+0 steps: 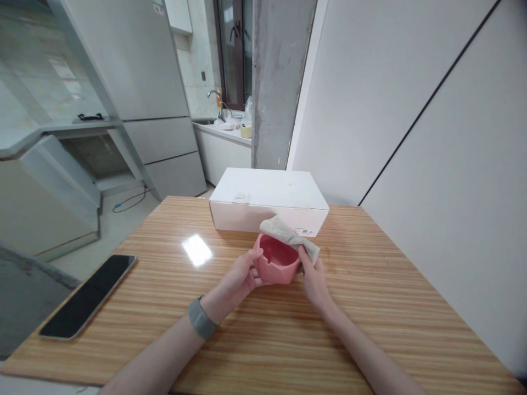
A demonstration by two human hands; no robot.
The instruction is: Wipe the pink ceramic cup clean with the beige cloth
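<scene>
A pink faceted ashtray (276,271) with a small notch in its rim is held up over the wooden table, its opening tilted toward me. My left hand (242,274) grips its left side, thumb on the rim and fingers underneath. A light grey ribbed cloth (284,233) drapes over the far and right rim. My right hand (313,277) pinches this cloth against the ashtray's right side, the thumb near the rim. The right fingers are partly hidden behind the cloth and the ashtray.
Behind the hands a white box (267,189) stands on the wooden table (370,307). A black phone (90,296) lies near the left edge. A white wall (432,164) borders the right side; a grey fridge (135,66) and a sink counter stand beyond.
</scene>
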